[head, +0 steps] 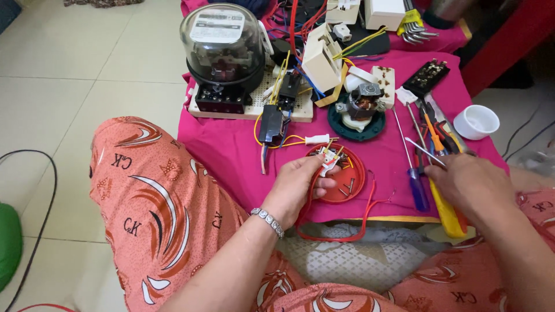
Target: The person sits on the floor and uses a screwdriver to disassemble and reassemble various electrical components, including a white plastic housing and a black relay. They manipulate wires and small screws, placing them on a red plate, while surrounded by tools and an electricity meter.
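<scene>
- Left hand (298, 182) pinches a small white connector (328, 163) over the red dish (354, 184).
- Right hand (471, 182), at three o'clock, grips a thin screwdriver (425, 152).
- Judged step: tightening the connector; needs a steady tip.

White boxes (370, 10) cut off at top edge, screwdriver handle (448, 214) partly hidden under right hand (471, 185)

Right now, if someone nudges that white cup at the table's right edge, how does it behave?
The white cup looks small, thin-walled and empty, so probably light and easy to slide on the pink cloth. It is squat and wide-mouthed, so it would likely skid rather than tip. It sits close to the cloth's right edge, so a push outward could drop it to the tiled floor.
</scene>
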